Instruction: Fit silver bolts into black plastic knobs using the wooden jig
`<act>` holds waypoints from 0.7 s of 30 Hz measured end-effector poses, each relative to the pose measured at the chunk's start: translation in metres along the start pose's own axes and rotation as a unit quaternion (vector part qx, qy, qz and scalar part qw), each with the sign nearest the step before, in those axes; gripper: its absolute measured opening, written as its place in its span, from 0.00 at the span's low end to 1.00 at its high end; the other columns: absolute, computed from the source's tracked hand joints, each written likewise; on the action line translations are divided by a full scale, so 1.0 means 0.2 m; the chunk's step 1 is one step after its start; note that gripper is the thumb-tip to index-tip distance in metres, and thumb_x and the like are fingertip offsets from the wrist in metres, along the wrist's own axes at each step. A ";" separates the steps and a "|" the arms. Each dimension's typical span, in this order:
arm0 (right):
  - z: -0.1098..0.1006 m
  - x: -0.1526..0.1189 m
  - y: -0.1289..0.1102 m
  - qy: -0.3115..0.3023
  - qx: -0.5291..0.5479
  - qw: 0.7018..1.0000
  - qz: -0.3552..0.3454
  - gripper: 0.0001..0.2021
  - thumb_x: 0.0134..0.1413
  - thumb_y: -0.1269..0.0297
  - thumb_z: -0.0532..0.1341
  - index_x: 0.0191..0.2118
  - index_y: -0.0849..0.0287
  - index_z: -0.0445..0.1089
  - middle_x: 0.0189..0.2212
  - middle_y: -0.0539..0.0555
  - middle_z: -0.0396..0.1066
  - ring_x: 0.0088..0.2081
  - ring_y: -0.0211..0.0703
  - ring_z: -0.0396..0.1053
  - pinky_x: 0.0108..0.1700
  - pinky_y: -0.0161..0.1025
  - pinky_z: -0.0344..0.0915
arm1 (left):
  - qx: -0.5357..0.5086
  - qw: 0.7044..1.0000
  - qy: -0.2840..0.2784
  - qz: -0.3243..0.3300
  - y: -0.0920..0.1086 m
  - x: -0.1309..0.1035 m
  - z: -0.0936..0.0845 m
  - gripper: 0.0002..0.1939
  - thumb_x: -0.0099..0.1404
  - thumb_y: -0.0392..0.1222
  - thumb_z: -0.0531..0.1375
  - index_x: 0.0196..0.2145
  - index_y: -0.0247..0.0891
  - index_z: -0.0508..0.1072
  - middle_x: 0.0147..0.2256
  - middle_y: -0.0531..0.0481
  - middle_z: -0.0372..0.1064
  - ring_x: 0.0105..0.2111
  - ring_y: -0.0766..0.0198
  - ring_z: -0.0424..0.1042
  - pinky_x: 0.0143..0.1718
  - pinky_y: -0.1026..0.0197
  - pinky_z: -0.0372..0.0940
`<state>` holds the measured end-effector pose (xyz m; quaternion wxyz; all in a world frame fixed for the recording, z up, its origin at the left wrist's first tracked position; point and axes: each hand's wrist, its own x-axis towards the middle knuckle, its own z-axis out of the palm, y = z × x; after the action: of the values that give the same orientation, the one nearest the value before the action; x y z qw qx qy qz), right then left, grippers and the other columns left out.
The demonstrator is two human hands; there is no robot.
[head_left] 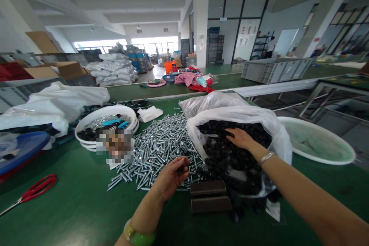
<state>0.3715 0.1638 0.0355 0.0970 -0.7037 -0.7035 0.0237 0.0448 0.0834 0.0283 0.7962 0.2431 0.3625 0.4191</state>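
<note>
My left hand (173, 175) is closed, its fingertips pinching a small black part (180, 168) over the near edge of a pile of silver bolts (157, 142). The part is mostly hidden by the fingers, so its exact kind does not show. Inside an open white plastic bag (198, 123), many small round black parts (219, 153) lie heaped. My right hand (240, 138) reaches over them with its fingers stretched out and apart, touching the heap. Two dark brown rectangular blocks (209, 196) rest side by side at the bag's near left.
Red-handled scissors (40, 188) lie at the left by a blue tray (25, 150). White tubs (135, 127) with hardware and blue-handled tools stand behind the bolts. A round white tray (319, 142) is right of the bag. A grey crate (273, 71) stands farther back.
</note>
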 end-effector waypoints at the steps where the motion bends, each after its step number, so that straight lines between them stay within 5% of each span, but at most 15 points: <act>1: 0.01 0.02 -0.01 -0.007 -0.008 1.000 -0.007 0.16 0.52 0.64 0.56 0.47 0.59 0.69 0.42 0.58 0.72 0.44 0.47 0.69 0.48 0.39 0.61 | -0.012 1.000 -0.002 0.003 -0.01 0.00 -0.01 0.06 0.61 0.32 0.57 0.37 0.32 0.70 0.33 0.48 0.69 0.25 0.71 0.70 0.26 0.69 0.69; 6: 0.04 0.05 0.00 -0.011 -0.041 0.999 -0.028 0.12 0.52 0.68 0.55 0.41 0.60 0.71 0.38 0.58 0.74 0.41 0.47 0.70 0.45 0.39 0.63 | -0.049 0.999 0.006 0.019 -0.01 -0.01 -0.08 0.05 0.60 0.32 0.57 0.36 0.31 0.70 0.32 0.49 0.68 0.24 0.73 0.69 0.25 0.70 0.69; 12: 0.01 -0.01 -0.02 0.053 -0.042 0.995 -0.073 0.12 0.53 0.68 0.51 0.39 0.63 0.69 0.38 0.61 0.73 0.40 0.50 0.70 0.44 0.43 0.64 | -0.048 0.998 0.003 0.044 0.00 -0.02 -0.12 0.04 0.59 0.32 0.58 0.34 0.31 0.70 0.30 0.49 0.68 0.23 0.73 0.68 0.25 0.70 0.69; 15: -0.01 -0.12 -0.15 0.102 0.009 0.989 -0.108 0.14 0.55 0.63 0.48 0.40 0.62 0.67 0.38 0.62 0.72 0.39 0.52 0.71 0.43 0.47 0.65 | -0.037 0.998 0.006 0.051 0.01 -0.03 -0.13 0.05 0.58 0.32 0.59 0.34 0.31 0.71 0.30 0.49 0.68 0.24 0.72 0.68 0.25 0.69 0.68; 21: 0.01 -0.39 -0.50 -0.026 0.153 0.943 -0.295 0.14 0.56 0.59 0.49 0.40 0.58 0.67 0.39 0.58 0.73 0.41 0.46 0.70 0.45 0.44 0.65 | 0.014 0.999 -0.025 0.026 -0.01 -0.06 -0.11 0.09 0.55 0.36 0.63 0.35 0.32 0.72 0.32 0.47 0.69 0.23 0.73 0.66 0.24 0.70 0.65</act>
<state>0.2718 0.0863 0.0435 0.1882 -0.4403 -0.8697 0.1196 0.0246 0.0744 0.0185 0.7904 0.2738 0.3421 0.4280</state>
